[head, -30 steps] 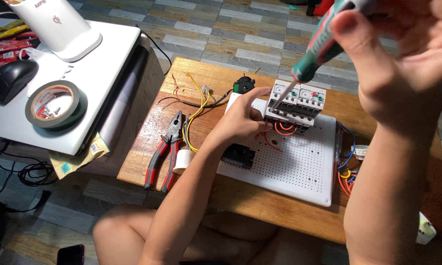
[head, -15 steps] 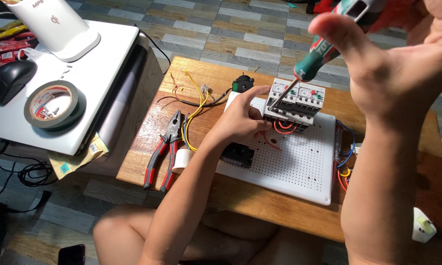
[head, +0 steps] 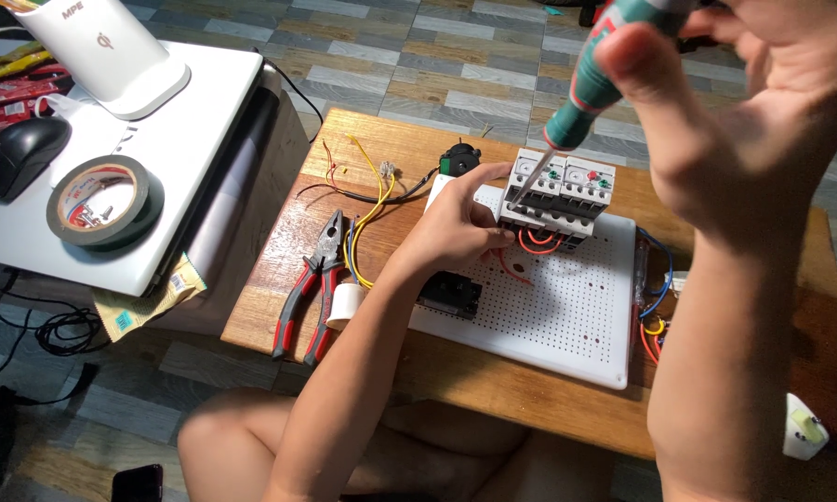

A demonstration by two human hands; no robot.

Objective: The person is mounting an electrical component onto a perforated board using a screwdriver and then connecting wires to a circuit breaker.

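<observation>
right hand clenched round a green-handled screwdriver, tip down on the top of the grey relay block at the back of the white perforated board on the wooden table. left hand has fingers gripping the block's left side, steadying it. red-handled pliers and yellow wires lie left of the board, tape roll further left.

The right hand sets a green screwdriver into the grey relay, which the left hand steadies.

Home hobby bench: low wooden table, pliers, tape roll.
</observation>
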